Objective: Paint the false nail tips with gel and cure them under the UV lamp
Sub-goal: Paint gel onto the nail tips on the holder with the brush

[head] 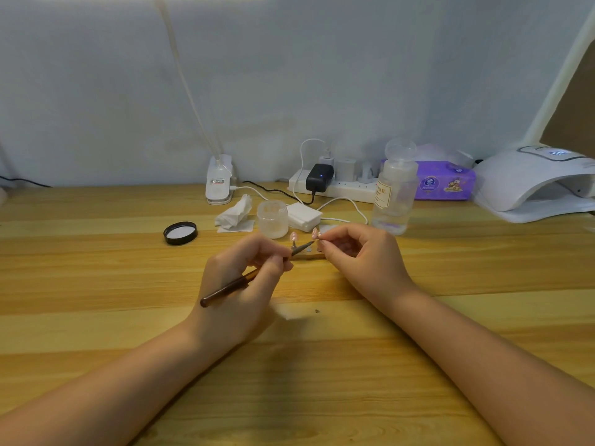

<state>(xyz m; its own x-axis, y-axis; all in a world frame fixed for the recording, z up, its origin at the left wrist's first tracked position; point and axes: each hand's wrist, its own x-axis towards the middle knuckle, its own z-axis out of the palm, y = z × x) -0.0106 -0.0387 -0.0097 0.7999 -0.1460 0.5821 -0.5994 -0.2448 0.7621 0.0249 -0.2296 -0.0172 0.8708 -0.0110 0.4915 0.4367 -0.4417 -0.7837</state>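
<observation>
So, one wooden table (96,252), and everything else sits relative to the small wooden holder (309,254) in the middle of it. One white UV lamp (534,185) is far right of the holder at the back edge, with one purple tissue pack (447,181) between it and one clear pump bottle (394,191). One white power strip (338,188) lies behind the holder, and one frosted jar (272,218) just behind-left, its one black lid (180,232) further left. Two hands work right at the holder: the left hand (244,291) pinches one brown brush (231,286), bristles pointing at a pink nail tip (315,233) on its stick, which the right hand (363,255) pinches between fingertips. Two nail tips total; the second nail tip (293,236) stands on the holder.
</observation>
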